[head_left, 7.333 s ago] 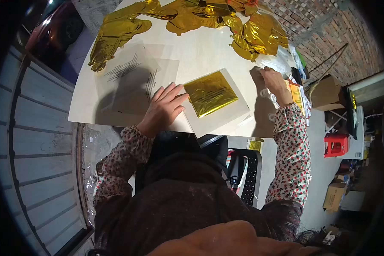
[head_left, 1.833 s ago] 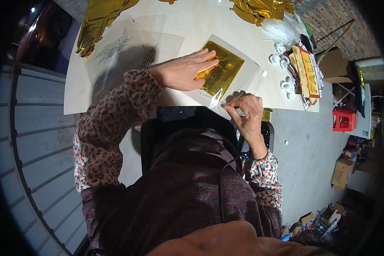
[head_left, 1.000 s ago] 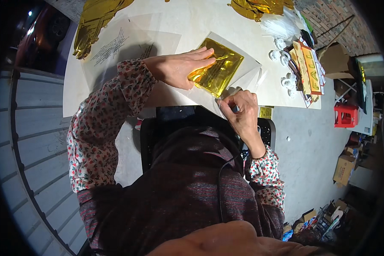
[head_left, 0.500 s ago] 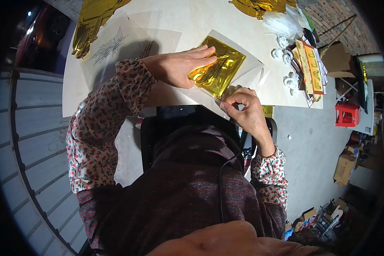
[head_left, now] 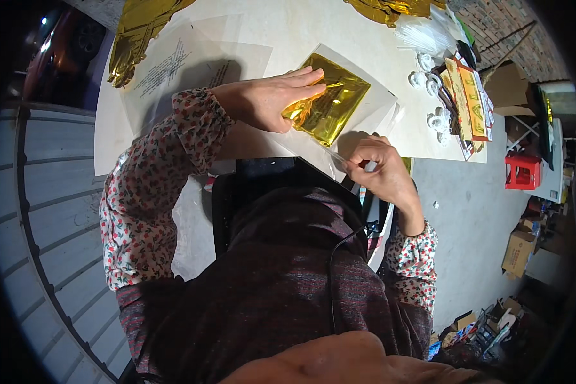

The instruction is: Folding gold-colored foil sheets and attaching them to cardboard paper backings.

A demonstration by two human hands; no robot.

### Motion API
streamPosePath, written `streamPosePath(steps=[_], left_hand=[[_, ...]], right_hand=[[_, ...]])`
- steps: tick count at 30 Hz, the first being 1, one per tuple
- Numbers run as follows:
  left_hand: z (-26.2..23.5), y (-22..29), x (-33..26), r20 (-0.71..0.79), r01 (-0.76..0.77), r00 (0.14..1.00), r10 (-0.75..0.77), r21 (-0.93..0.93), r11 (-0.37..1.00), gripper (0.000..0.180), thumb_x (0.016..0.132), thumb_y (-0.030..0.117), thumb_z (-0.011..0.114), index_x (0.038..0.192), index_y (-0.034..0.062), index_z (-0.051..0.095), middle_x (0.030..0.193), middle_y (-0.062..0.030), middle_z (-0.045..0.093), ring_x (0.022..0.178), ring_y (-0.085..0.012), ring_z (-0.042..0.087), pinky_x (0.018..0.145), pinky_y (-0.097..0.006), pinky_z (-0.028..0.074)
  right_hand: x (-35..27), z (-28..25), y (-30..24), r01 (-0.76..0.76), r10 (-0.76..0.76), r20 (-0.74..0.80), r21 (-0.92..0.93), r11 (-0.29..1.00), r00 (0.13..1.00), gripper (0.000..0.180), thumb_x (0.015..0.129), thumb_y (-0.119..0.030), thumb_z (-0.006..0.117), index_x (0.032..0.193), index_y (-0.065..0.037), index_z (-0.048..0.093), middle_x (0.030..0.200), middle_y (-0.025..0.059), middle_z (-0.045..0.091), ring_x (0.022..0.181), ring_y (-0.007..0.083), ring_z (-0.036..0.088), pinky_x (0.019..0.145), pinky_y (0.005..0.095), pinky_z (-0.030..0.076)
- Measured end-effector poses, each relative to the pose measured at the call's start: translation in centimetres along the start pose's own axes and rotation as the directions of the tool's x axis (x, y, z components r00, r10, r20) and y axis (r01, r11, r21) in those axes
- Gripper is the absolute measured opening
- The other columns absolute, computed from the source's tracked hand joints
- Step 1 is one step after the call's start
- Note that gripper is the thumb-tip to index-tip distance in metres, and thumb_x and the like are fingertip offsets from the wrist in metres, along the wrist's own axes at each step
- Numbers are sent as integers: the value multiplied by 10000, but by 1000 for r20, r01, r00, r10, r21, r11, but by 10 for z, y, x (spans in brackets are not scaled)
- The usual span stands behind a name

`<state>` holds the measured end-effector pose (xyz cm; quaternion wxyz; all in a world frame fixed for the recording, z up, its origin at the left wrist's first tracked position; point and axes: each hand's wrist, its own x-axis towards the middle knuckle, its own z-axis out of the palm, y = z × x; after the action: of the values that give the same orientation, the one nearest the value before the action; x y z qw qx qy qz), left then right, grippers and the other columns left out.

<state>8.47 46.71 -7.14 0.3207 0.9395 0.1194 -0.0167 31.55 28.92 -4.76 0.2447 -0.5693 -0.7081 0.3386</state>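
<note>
A flat, folded packet of shiny gold foil (head_left: 342, 96) lies at the front of the white table, within a clear plastic bag (head_left: 379, 96). My left hand (head_left: 265, 102) rests flat across the packet's left side, fingers stretched out. Near the table's front edge, my right hand (head_left: 385, 171) pinches the near end of the bag between thumb and fingers. That end of the bag reaches a little over the table edge.
Clear bags with printed text (head_left: 163, 73) lie to the left. Gold foil heaps (head_left: 134, 38) sit at the far left and far right (head_left: 393, 11). Small white coils (head_left: 436, 121), a clear plastic bundle (head_left: 429, 35) and colourful printed cards (head_left: 472, 105) occupy the right side. A red stool (head_left: 521, 171) stands beyond.
My right hand has moved slightly right and toward me, still pinching the bag's end. My left hand stays in place on the gold packet.
</note>
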Motion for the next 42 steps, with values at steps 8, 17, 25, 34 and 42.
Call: streamPosePath(steps=[8,17,25,34,42], left_hand=[[0,0,2,24,20,1000,-20,28,999,829,756,48,567,1507,24,215,1581,-237,81,1482,-333,56,1202,-394,155],[1,-1,1,8,10,1000,-10,38,999,816,757,44,560,1502,15,228,1579,-238,94,1481,-336,61,1201,-391,156],[4,-2,2,-9,16,1000,-16,7,1000,820,748,41,578,1500,28,253,1579,-230,116,1481,-336,63,1198,-391,161],[1,-1,1,3,4,1000,-4,3,1000,833,740,44,590,1500,26,251,1580,-230,113,1481,-338,62,1199,-393,160],[1,0,2,7,3,1000,-4,11,1000,836,739,50,595,1499,17,247,1577,-242,106,1481,-340,61,1198,-396,166]], right_hand=[[-12,-14,-7,-49,50,44,-39,998,998,142,704,-18,681,648,-44,554,654,42,517,702,204,512,807,326,372],[-19,-7,-1,-45,-17,-179,-335,941,984,100,740,-60,735,727,-28,641,741,70,588,762,242,544,785,357,416],[-11,17,5,59,-242,-335,-475,878,911,163,717,-62,785,853,-47,695,861,50,639,804,243,560,743,357,436],[-7,31,10,94,-240,-382,-361,928,892,148,749,-79,768,874,-42,699,868,60,642,844,246,560,791,354,424],[-3,33,10,90,-199,-394,-279,956,897,135,772,-113,761,871,-40,704,850,62,641,855,243,561,810,342,423]])
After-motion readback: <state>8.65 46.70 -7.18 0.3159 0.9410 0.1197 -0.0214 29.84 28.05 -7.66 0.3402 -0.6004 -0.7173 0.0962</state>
